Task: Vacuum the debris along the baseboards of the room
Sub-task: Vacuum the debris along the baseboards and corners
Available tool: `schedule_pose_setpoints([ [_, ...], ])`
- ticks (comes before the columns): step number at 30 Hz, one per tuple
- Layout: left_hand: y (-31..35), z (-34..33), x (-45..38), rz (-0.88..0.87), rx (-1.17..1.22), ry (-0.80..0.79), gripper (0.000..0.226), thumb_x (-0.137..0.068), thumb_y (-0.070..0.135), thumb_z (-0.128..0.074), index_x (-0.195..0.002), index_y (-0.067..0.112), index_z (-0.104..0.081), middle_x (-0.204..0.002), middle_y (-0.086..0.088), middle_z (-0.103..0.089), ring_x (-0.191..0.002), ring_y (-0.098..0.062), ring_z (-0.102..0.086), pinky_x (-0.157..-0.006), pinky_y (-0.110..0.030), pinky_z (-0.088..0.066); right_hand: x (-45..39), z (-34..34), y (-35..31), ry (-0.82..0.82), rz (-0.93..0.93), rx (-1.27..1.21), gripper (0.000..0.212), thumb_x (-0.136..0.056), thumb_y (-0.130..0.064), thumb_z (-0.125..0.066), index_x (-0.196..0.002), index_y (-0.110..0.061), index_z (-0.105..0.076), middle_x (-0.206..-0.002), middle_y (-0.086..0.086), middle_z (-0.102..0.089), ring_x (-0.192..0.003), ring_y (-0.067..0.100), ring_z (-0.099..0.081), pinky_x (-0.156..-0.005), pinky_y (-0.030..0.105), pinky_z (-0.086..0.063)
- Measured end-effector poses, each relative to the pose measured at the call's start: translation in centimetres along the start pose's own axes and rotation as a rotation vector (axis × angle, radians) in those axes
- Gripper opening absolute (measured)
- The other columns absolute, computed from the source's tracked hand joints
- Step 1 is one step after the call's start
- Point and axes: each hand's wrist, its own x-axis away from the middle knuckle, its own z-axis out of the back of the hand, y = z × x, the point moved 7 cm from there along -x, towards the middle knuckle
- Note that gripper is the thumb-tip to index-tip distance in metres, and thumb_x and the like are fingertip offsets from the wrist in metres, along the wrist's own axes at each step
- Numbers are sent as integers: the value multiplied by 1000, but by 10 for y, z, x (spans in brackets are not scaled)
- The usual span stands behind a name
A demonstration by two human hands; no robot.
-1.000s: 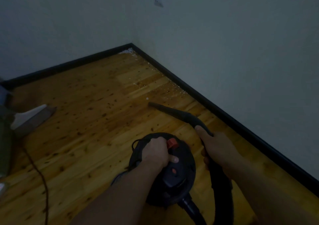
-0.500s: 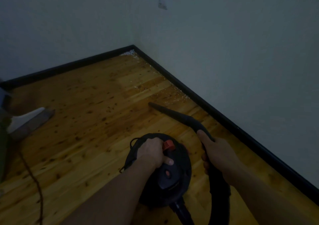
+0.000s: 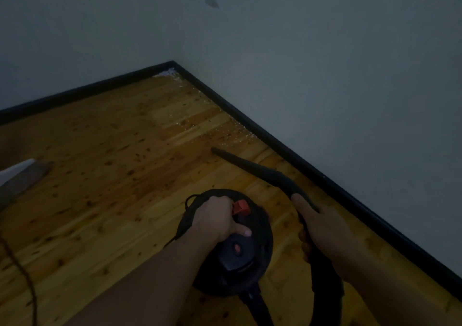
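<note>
Gripping hose: right hand (image 3: 322, 228) | nozzle (image 3: 240, 162) long axis toward corner debris (image 3: 225, 130) | left hand (image 3: 216, 217) clasps vacuum (image 3: 240, 253)

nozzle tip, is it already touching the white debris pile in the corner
No: the nozzle tip lies well short of the debris pile in the corner, with bare floor and scattered crumbs between them.

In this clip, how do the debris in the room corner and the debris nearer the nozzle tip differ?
The corner debris is a dense white pile packed where the two baseboards meet; the debris near the nozzle is scattered specks spread out over the floorboards. The corner debris lies far beyond the nozzle tip; the scattered specks lie just ahead of it. Both are pale and sit along the black baseboard, not yet vacuumed.
</note>
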Motion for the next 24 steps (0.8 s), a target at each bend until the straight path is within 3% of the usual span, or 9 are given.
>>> schedule_pose_setpoints([
  [14,30,-16,20,-59,-59,-2,62,-63,72,-84,-85,20,-58,-80,2,-63,-73,-18,-60,-55,-35,-46,22,36,23,135,-13,-44,52,-101,-55,-54,-76,-9,-54,-50,6,-51,-45,24,-51,-59,40,-49],
  [19,37,-23,22,-83,-64,-17,60,-64,71,-84,-79,22,-54,-78,3,-60,-71,-17,-58,-54,-35,-43,18,40,28,179,-33,-93,51,-101,-55,-55,-78,-9,-53,-51,7,-51,-46,23,-50,-57,38,-48],
  [24,42,-22,16,-58,-46,-14,59,-64,69,-85,-86,21,-59,-82,4,-62,-76,-18,-60,-58,-35,-47,13,41,16,174,-25,-43,51,-101,-54,-56,-77,-9,-53,-51,7,-52,-45,22,-50,-52,35,-48],
])
